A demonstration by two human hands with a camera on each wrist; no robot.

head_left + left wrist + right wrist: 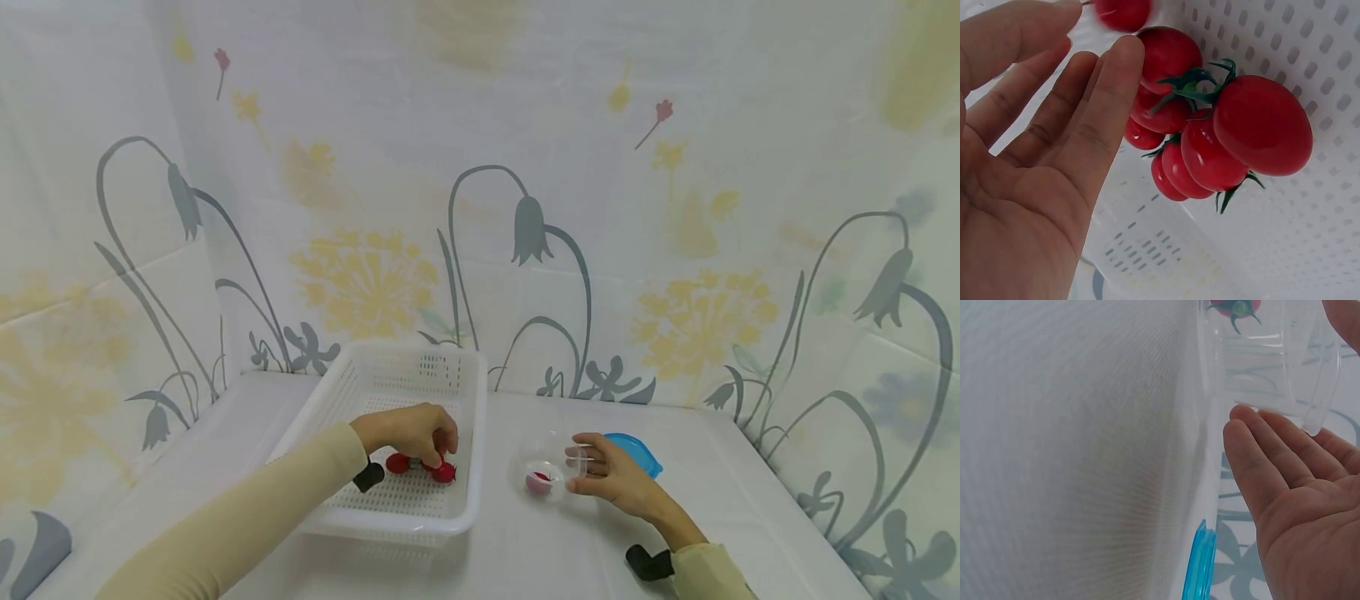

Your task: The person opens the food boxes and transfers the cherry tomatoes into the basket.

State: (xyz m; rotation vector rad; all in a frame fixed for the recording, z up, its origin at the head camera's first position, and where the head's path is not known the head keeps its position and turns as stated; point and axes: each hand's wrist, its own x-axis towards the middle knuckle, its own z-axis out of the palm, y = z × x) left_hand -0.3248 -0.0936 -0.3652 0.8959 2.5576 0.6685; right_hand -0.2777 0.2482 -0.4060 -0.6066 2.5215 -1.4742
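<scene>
Inside the white basket (480, 417), my left hand (412, 429) reaches down with fingertips among several red tomatoes (1263, 125) with green calyxes. In the left wrist view the thumb tip meets the stem end of one blurred tomato (1124, 11), while the other fingers stretch out fairly straight. My right hand (618, 479) holds a clear plastic cup (551, 450) at its right side, thumb on one side and fingers on the other. One red tomato (538, 482) lies in the cup's bottom, its calyx visible in the right wrist view.
A blue lid (633, 452) lies on the white table behind my right hand. The perforated basket stands left of the cup, its right wall between my two hands. A flower-printed cloth (487, 208) hangs behind and at both sides of the table.
</scene>
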